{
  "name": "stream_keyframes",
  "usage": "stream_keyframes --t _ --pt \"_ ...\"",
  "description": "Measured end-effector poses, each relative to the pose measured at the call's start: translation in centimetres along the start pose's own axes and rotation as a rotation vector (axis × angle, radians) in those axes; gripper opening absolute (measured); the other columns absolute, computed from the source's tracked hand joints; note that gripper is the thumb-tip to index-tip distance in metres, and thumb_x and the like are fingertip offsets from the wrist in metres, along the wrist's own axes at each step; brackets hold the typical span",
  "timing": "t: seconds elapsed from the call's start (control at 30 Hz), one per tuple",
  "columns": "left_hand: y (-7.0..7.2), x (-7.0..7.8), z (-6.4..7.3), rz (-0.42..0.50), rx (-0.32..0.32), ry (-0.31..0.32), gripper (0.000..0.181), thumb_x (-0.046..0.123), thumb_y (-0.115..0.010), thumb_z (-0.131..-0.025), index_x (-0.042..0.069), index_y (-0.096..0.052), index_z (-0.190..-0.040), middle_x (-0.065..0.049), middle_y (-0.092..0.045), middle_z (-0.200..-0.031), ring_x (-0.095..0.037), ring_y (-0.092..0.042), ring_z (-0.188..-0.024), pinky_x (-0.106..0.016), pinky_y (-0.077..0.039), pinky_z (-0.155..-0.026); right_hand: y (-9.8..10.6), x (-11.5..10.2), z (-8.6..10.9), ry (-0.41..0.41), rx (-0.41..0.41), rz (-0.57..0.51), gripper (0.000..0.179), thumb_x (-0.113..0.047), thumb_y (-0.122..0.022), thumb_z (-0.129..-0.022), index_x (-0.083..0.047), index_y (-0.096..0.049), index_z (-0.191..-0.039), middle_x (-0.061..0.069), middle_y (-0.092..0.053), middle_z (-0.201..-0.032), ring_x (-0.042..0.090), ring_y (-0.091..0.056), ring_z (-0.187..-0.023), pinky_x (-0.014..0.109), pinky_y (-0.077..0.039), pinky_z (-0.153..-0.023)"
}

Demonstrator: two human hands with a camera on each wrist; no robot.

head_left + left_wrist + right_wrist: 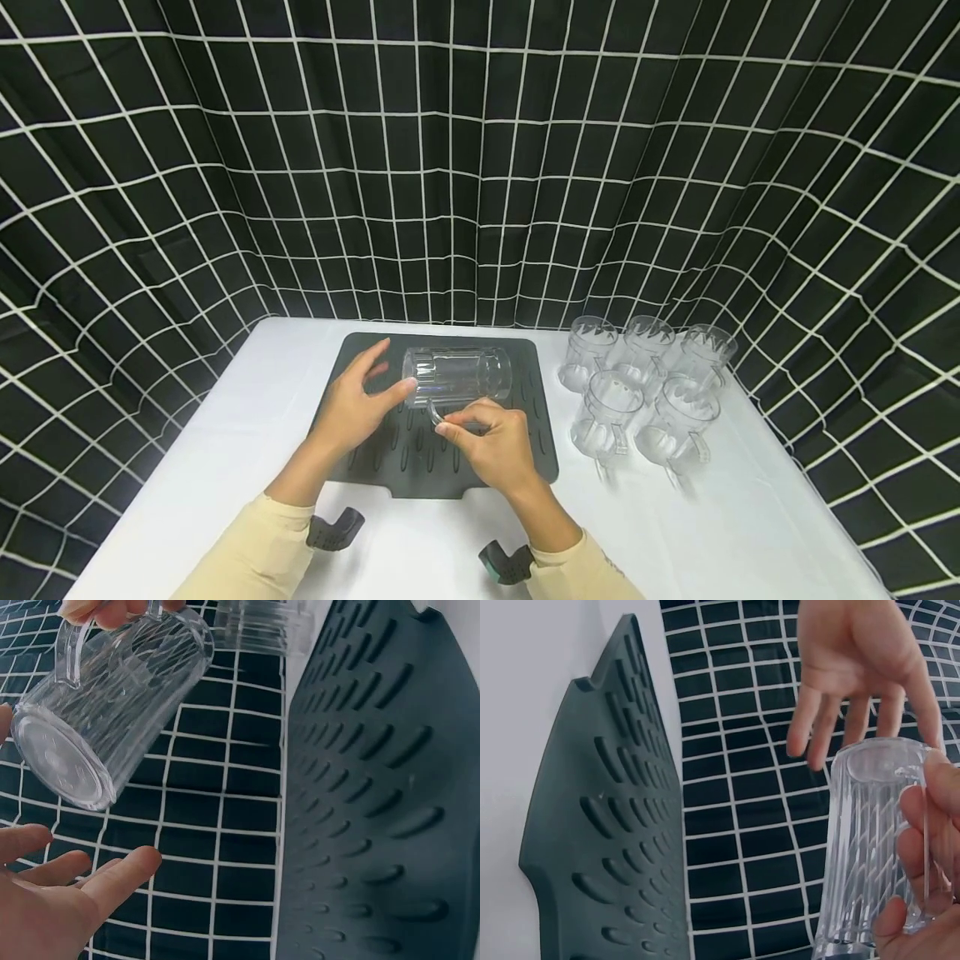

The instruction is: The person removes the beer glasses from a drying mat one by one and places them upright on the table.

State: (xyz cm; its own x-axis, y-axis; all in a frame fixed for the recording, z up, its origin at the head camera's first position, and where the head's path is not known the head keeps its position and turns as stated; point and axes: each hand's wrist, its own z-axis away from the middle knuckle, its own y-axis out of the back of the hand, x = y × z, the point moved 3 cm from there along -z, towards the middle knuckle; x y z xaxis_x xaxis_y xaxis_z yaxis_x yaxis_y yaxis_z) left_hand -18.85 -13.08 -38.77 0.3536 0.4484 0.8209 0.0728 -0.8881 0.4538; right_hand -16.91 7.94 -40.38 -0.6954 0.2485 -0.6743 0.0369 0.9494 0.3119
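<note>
A clear fluted mug [459,372] is held on its side above the dark grey drying mat [375,467], its base toward the left. My right hand [497,440] grips the mug by its handle [433,412]; in the right wrist view the fingers curl round that handle. Beside the base, my left hand [356,410] is spread with fingers and thumb apart. Its thumb lies close to the base, and I cannot tell whether they touch. The left wrist view shows the mug's round base [64,757] facing the left palm.
Several clear mugs [615,400] stand grouped on the white table [720,517] to the right of the mat. Raised oval ridges cover the mat, which has a notch at its front edge. A black curtain [480,167] with a white grid encloses the back and sides.
</note>
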Motion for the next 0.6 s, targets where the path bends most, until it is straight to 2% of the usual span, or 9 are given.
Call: stream_keyframes --t 0.17,0.37,0.6 --pt "-0.5 0.6 -0.6 0.040 -0.038 -0.029 0.076 0.036 -0.071 -0.088 0.011 -0.034 -0.150 -0.017 -0.030 -0.151 -0.043 -0.041 -0.129 -0.057 -0.052 -0.084 0.1 0.0 0.1 0.028 0.000 0.000 0.013 -0.008 -0.086 -0.070 -0.005 -0.075 -0.075 -0.003 -0.071 -0.077 0.008 -0.066 -0.073 0.042 -0.054 -0.086" --pt "-0.8 0.5 -0.7 0.066 -0.074 -0.023 0.070 0.033 -0.072 -0.088 0.007 -0.042 -0.145 -0.016 -0.040 -0.146 -0.041 -0.047 -0.124 -0.057 -0.052 -0.084 0.1 -0.4 0.2 0.059 -0.008 0.019 0.015 0.000 -0.086 -0.066 -0.003 -0.073 -0.073 -0.001 -0.070 -0.074 0.011 -0.066 -0.071 0.045 -0.054 -0.086" --pt "-1.0 0.6 -0.6 0.084 -0.119 0.013 0.068 0.033 -0.075 -0.086 0.007 -0.046 -0.141 -0.020 -0.048 -0.137 -0.039 -0.054 -0.116 -0.051 -0.055 -0.081 0.9 -3.4 -0.4 0.076 -0.014 0.031 0.017 0.010 -0.084 -0.063 0.003 -0.071 -0.070 0.009 -0.069 -0.071 0.020 -0.066 -0.066 0.030 -0.057 -0.065"
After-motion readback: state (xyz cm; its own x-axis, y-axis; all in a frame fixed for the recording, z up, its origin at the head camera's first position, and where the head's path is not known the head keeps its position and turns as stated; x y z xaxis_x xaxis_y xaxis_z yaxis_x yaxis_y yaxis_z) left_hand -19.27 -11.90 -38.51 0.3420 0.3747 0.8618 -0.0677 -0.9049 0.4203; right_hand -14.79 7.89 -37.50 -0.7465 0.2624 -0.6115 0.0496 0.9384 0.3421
